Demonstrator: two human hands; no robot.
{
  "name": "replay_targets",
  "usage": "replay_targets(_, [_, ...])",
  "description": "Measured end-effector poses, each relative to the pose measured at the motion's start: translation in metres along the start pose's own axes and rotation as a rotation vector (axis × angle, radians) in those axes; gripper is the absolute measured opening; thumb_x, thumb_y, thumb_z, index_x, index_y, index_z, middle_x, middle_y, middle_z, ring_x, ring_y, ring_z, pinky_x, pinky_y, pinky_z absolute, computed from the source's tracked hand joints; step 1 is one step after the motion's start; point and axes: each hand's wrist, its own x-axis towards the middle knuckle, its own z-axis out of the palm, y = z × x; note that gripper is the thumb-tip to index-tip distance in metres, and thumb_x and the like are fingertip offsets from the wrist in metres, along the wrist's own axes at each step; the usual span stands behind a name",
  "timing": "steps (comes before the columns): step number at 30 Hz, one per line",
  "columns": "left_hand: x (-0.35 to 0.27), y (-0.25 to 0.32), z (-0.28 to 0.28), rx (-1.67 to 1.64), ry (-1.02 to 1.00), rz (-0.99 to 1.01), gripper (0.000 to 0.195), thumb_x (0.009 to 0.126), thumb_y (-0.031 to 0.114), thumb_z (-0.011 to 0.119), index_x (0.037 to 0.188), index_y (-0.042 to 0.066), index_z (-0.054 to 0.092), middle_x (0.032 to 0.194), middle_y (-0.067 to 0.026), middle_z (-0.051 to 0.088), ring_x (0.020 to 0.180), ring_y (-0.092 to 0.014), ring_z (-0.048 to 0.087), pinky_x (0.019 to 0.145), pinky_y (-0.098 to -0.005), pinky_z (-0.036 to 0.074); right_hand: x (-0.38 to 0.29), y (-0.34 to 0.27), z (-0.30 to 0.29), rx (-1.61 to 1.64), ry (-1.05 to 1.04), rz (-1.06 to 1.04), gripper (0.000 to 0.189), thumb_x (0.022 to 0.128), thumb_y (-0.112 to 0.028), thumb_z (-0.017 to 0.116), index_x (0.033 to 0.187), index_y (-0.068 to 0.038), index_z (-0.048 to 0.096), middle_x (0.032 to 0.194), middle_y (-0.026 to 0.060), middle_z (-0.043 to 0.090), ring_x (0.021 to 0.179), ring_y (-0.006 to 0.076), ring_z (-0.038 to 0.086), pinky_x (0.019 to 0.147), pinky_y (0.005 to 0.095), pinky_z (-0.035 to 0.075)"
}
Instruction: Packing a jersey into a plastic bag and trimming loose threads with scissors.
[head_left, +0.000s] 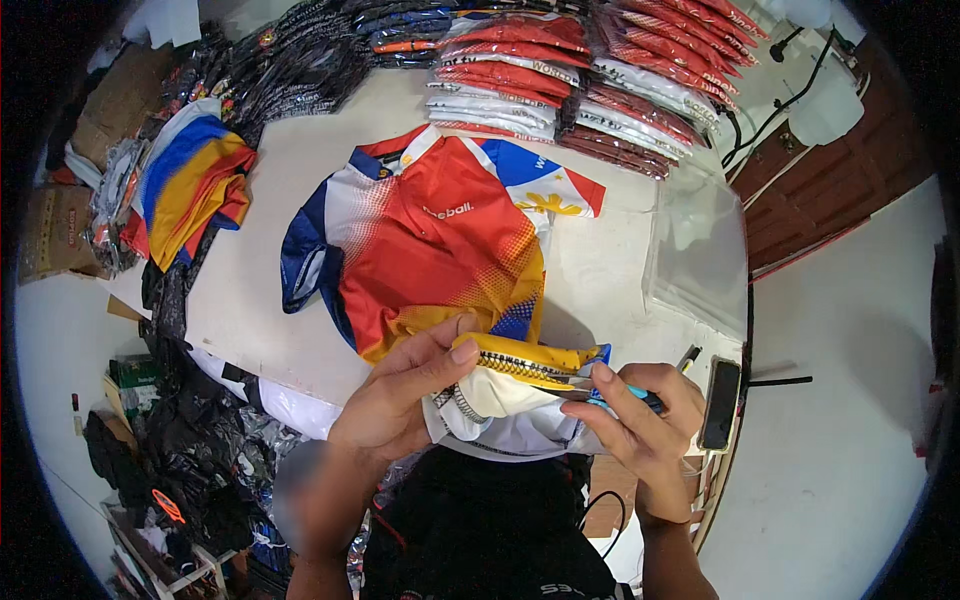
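A short-sleeved polo jersey (442, 255) in red, white, yellow and blue lies spread on the white table (600, 262), collar pointing away from me. My left hand (409, 386) pinches a turned-up edge (525, 360) of the garment between thumb and fingers. That edge is yellow outside, pale inside, with dark overlock stitching and printed writing. Close to its right end, my right hand (645, 412) holds small snips with a blue handle (641, 394). Their metal blades lie against the edge. My fingers hide part of the tool, so whether the blades are closed is unclear.
Stacks of bagged red and white shirts (510, 75) stand along the far side. Transparent plastic bags (694, 247) and a phone (721, 405) lie at the right. Another striped garment (195, 180) and dark bagged clothes (300, 67) sit at the left.
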Motion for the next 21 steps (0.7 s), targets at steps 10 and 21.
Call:
replay_targets(10, [0.0003, 0.0042, 0.0056, -0.022, 0.001, 0.012, 0.018, 0.089, 0.017, 0.049, 0.1, 0.003, 0.043, 0.094, -0.01, 0.056, 0.084, -0.012, 0.059, 0.072, -0.0242, 0.05, 0.0089, 0.0042, -0.0003, 0.012, 0.039, -0.072, 0.043, 0.057, -0.03, 0.078, 0.092, -0.007, 0.067, 0.065, 0.0047, 0.053, 0.051, 0.0138, 0.052, 0.043, 0.0225, 0.038])
replay_targets(21, [0.0004, 0.0039, 0.0065, -0.038, -0.027, 0.012, 0.014, 0.09, 0.014, 0.046, 0.098, 0.003, 0.042, 0.089, -0.0068, 0.055, 0.08, -0.009, 0.058, 0.069, -0.0218, 0.048, 0.0083, 0.0067, -0.0011, -0.116, 0.067, -0.213, 0.039, 0.06, -0.026, 0.078, 0.093, -0.008, 0.067, 0.065, 0.0036, 0.05, 0.049, 0.013, 0.049, 0.041, 0.0228, 0.037])
